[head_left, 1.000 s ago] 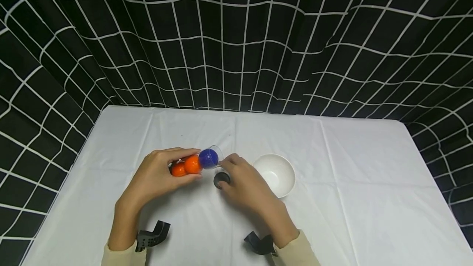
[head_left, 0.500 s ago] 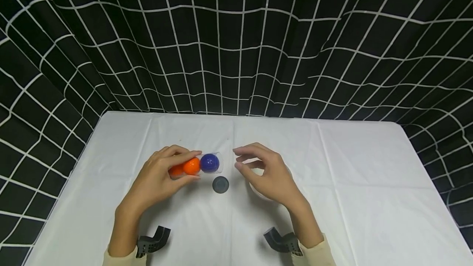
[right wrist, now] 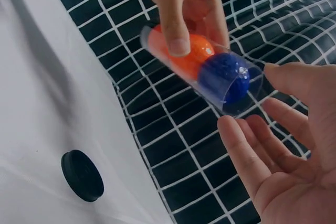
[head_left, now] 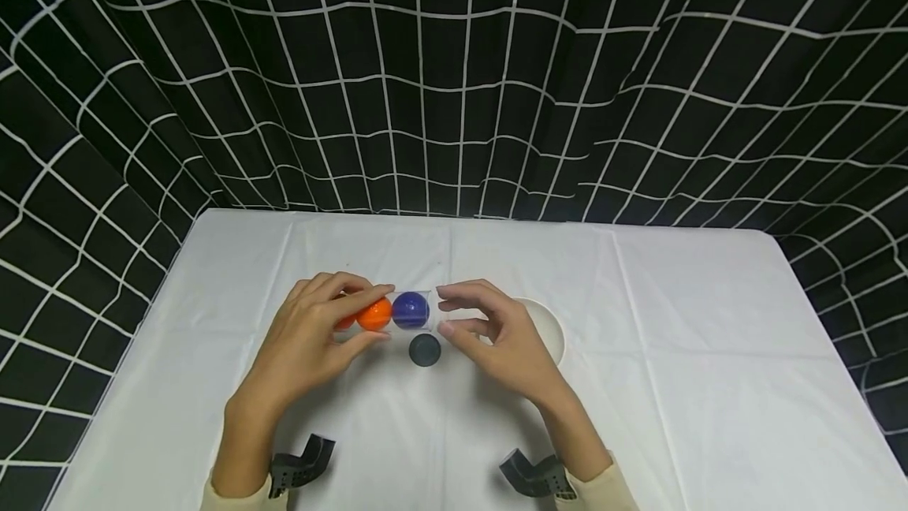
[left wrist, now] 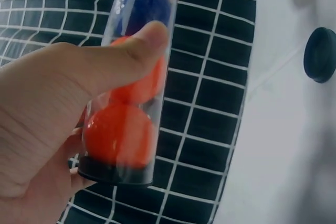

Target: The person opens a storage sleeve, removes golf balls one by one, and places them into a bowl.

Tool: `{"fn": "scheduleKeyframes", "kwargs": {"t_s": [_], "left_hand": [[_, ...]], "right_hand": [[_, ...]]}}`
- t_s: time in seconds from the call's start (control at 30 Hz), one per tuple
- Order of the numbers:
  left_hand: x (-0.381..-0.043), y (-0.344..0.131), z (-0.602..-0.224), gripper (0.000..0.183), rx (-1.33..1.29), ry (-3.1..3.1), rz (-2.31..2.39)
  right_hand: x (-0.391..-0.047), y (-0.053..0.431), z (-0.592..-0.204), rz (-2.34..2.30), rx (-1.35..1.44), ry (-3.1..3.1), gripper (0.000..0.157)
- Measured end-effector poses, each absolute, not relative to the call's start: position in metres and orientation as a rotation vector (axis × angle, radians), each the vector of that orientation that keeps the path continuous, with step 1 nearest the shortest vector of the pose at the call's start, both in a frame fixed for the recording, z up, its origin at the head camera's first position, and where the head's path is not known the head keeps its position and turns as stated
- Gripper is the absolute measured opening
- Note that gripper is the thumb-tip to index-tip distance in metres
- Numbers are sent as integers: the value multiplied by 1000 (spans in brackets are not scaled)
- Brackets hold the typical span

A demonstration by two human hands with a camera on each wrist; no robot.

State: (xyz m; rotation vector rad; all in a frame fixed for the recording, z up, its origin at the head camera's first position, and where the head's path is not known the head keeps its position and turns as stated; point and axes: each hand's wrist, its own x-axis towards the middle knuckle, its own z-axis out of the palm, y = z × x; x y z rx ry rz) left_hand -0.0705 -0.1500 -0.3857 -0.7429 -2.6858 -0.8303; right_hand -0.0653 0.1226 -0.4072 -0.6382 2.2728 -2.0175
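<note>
My left hand grips a clear plastic tube, thumb on one side and fingers on the other. Inside, a blue ball lies nearest the uncapped end. Behind it come an orange ball and a second orange ball, which rests against the black end cap. My left fingers partly cover the orange pair in the head view. My right hand holds nothing; its fingers are spread and gently bent, with thumb and fingertips right at the tube's rim. A loose black cap lies on the table below the tube.
A white bowl stands on the white-covered table, partly behind my right hand. Black cloth with white grid lines hangs beyond the table and along its sides. Each wrist carries a dark camera mount.
My right hand withdrew rightward from the tube's mouth, then came back left close to the rim. My left hand keeps its grip, the tube now turned more level and slightly farther right.
</note>
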Motion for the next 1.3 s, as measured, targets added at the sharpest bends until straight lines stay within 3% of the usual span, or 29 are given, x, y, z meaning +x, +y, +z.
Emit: {"fn": "scheduleKeyframes", "kwargs": {"t_s": [0.9,1.3], "left_hand": [[-64,-148,-373,49,-750,-2551,-508],[-63,-151,-373,49,-679,-2624,-674]], "right_hand": [[-73,104,-423,-2106,-493,2137,43],[-68,112,-413,-2117,-495,2157,43]]}}
